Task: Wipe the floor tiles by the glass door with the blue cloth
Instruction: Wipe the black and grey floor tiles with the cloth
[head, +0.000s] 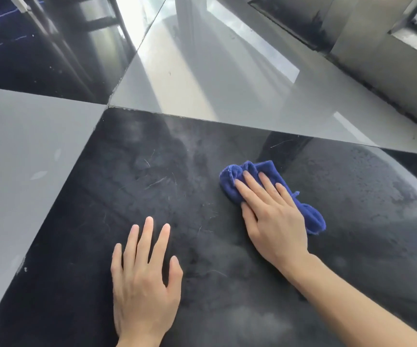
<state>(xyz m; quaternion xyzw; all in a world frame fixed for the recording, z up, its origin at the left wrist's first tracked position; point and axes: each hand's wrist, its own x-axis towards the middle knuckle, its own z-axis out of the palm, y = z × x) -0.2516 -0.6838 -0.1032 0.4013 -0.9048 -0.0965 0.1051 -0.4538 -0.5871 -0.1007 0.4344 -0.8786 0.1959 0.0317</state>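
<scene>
A crumpled blue cloth (310,214) lies on a glossy black floor tile (152,176) that shows dusty smears and fine scratches. My right hand (270,216) presses flat on top of the cloth, fingers spread and pointing up-left, covering its middle. The cloth's ends stick out beyond the fingertips and past the little-finger side. My left hand (145,279) rests flat on the same black tile, lower left of the cloth, fingers apart and holding nothing.
Grey tiles (27,151) border the black one on the left and beyond it (215,83). Another dark tile (39,51) lies at top left. A metal door frame and track (387,78) run along the right edge.
</scene>
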